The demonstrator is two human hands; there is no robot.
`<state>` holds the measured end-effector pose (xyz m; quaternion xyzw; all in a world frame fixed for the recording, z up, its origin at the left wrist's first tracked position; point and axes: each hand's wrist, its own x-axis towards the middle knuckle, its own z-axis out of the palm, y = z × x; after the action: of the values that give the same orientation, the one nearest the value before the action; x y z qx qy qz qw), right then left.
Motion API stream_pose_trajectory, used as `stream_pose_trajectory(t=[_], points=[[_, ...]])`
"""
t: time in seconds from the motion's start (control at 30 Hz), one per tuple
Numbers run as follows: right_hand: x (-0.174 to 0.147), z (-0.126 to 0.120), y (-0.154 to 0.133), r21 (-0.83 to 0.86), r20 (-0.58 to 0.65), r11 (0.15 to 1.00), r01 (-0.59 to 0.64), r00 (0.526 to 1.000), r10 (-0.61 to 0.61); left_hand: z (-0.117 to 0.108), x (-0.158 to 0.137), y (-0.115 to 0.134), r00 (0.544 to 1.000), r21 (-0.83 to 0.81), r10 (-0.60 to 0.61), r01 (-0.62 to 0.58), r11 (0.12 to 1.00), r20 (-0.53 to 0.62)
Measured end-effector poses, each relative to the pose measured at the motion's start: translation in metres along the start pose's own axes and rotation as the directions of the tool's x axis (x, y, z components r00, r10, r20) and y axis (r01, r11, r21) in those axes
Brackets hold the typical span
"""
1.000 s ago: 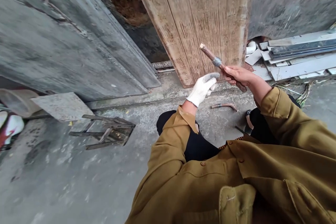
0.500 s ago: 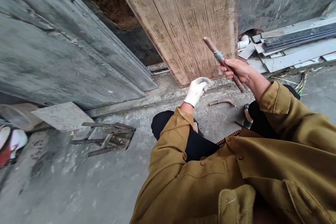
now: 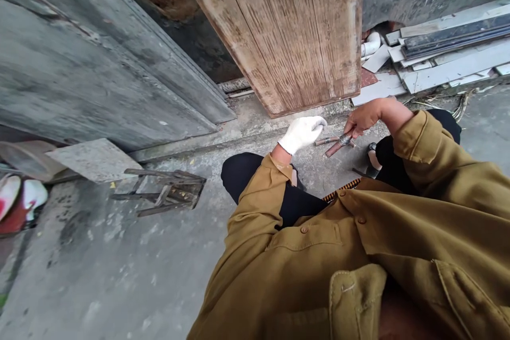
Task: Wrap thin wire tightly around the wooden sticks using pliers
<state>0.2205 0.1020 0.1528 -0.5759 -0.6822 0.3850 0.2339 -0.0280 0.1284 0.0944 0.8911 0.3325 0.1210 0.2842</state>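
Note:
My right hand (image 3: 363, 118), bare, is closed around one end of a brown stick (image 3: 333, 150) with a coil of silvery wire (image 3: 345, 139) wound about it. The stick tilts down toward me. Behind it, a curved, forked branch (image 3: 321, 142) lies on the concrete, partly covered from view. To the left, my left hand (image 3: 303, 134) wears a white glove with greyish fingertips. Its fingers are curled in, and nothing shows in them. It hovers in front of the foot of a wooden panel (image 3: 295, 37), apart from the stick.
A small wooden stool (image 3: 167, 191) lies on its side at the left, near a flat board (image 3: 95, 160) and a basin (image 3: 27, 159). White and dark strips (image 3: 446, 58) are piled along the wall at the right, beside a white pipe (image 3: 371, 45). A low concrete step (image 3: 179, 149) runs below the panel.
My right hand has lowered the stick and turned it, so its wire-wound part now points down toward the ground near the branch. My left hand has shifted only slightly. The view has tilted a little.

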Motion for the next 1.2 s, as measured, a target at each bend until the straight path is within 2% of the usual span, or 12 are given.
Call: stream_pose_trajectory(t=[0.17,0.33,0.47,0.53,0.57,0.63,0.7,0.73,0.8,0.9,1.07,1.2], points=[[-0.007,-0.008,0.000,0.177,0.083,0.984,-0.035,0.996,0.020,0.006,0.009,-0.007,0.998,-0.448,-0.062,0.052,0.892,-0.007],[0.002,-0.021,0.013,0.228,0.136,0.973,-0.029,0.991,-0.002,0.010,0.014,0.008,0.996,-0.596,-0.094,0.079,0.799,0.006],[0.015,-0.011,0.021,-0.264,-0.033,0.958,-0.110,0.994,0.105,0.006,0.010,0.018,0.988,-0.574,-0.132,0.062,0.816,-0.081],[0.016,-0.005,0.022,-0.525,0.070,0.842,-0.126,0.979,0.190,0.001,0.006,0.016,0.982,-0.509,-0.164,0.096,0.856,-0.089],[0.013,-0.003,0.021,-0.579,0.222,0.811,-0.085,0.940,0.257,-0.002,0.004,0.014,0.984,-0.449,-0.164,0.113,0.886,-0.076],[0.005,-0.003,0.018,-0.479,0.610,0.877,0.022,0.727,0.315,-0.006,0.002,0.008,0.992,-0.308,-0.127,0.114,0.945,-0.022],[-0.005,-0.008,0.013,-0.180,0.836,0.983,0.046,0.533,0.129,-0.006,0.000,0.001,0.997,-0.253,-0.079,0.077,0.964,0.002],[-0.009,-0.011,0.011,-0.016,0.837,0.999,0.043,0.547,-0.010,-0.005,-0.001,-0.001,0.998,-0.280,-0.060,0.057,0.958,-0.004],[-0.013,-0.016,0.010,0.244,0.627,0.967,0.074,0.749,-0.215,0.002,-0.001,-0.004,0.998,-0.406,-0.052,0.037,0.913,-0.027],[-0.006,-0.014,0.016,0.307,0.148,0.948,0.079,0.981,-0.129,0.012,0.001,-0.004,0.998,-0.558,-0.064,0.038,0.829,-0.028],[0.014,0.009,0.029,-0.302,-0.121,0.941,-0.152,0.985,0.121,0.020,0.003,0.001,0.992,-0.360,0.079,-0.039,0.932,0.098],[0.012,0.016,0.029,-0.670,0.106,0.728,-0.145,0.952,0.287,0.019,0.006,0.000,0.992,-0.249,0.032,-0.001,0.969,0.119]])
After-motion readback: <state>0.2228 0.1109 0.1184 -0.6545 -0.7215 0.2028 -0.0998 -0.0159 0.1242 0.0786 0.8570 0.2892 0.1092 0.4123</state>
